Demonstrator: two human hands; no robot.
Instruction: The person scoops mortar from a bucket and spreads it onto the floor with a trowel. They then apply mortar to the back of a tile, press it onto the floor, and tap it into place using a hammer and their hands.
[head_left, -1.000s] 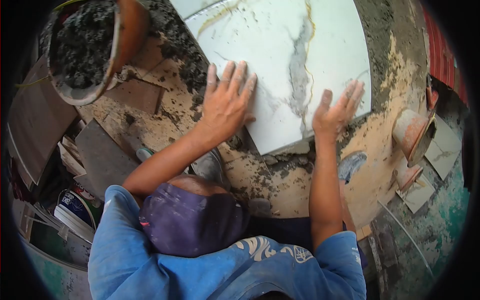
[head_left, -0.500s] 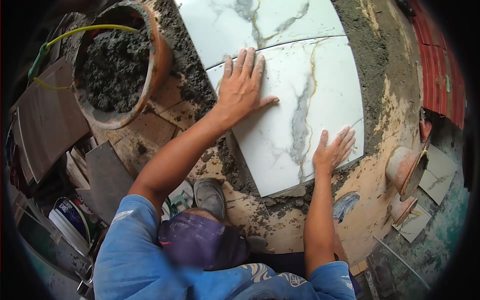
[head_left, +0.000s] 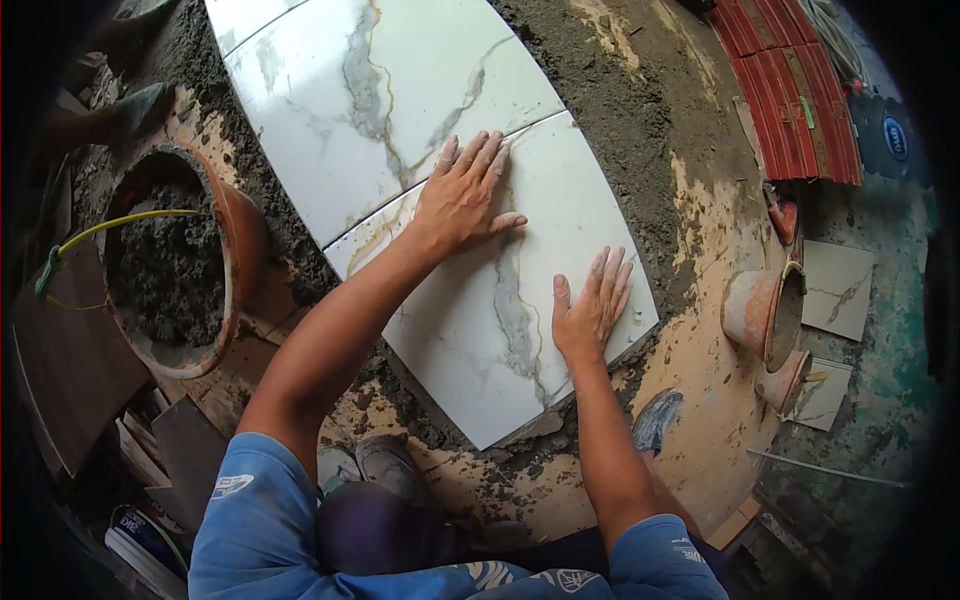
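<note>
Flat on a marble-patterned floor tile [head_left: 440, 330] lies my left hand [head_left: 465, 195], fingers stretched out near the joint with the adjoining tile [head_left: 310, 130]. Closer to the tile's right edge, my right hand [head_left: 592, 308] presses down with its fingers spread. Neither hand holds anything. The tile is white with grey and gold veins, and it sits on grey mortar [head_left: 640, 160] that shows along its sides and under its near corner.
At left stands an orange bucket [head_left: 245, 250] of dark mortar with a yellow handle. Smaller buckets [head_left: 750, 310] and loose tiles [head_left: 838, 285] are at right, below red stacked panels [head_left: 790, 90]. Another person's feet [head_left: 145, 108] show at upper left.
The view has shifted, so the tiles appear lower and further left. My left hand has slid across the tile toward the right, near the joint. My right hand is still flat near the right edge.
</note>
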